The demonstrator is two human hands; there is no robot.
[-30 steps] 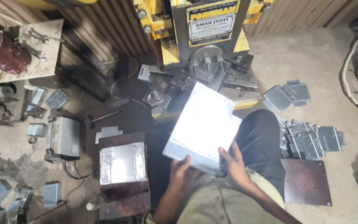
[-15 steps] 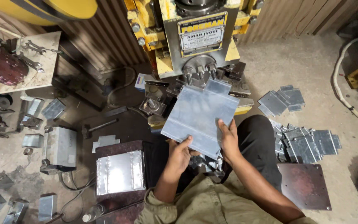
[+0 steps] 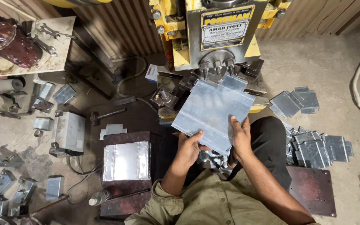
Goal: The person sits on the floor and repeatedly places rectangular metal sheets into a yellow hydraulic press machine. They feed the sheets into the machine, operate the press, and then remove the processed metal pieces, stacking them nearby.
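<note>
The yellow and grey press machine (image 3: 217, 37) stands directly ahead of you, its die area at the lower end facing your lap. Against that die area lies the notched sheet-metal blank (image 3: 213, 110), held flat and tilted slightly, with its far tabbed edge just under the press tooling and its near edge toward your body.

To your left, a stack of finished flat sheets (image 3: 126, 160) rests on a dark metal stand. To your right, a pile of cut blanks (image 3: 317, 146) lies on the floor, with a second, smaller pile (image 3: 294, 100) beyond it. A rust-brown plate (image 3: 313, 189) lies near your right knee. A small grey metal box (image 3: 68, 132) sits on the floor further left.

Your left hand (image 3: 190, 146) is closed on the near-left corner of the blank, thumb on top. Your right hand (image 3: 241, 137) grips the near-right edge, fingers laid over the upper face.
</note>
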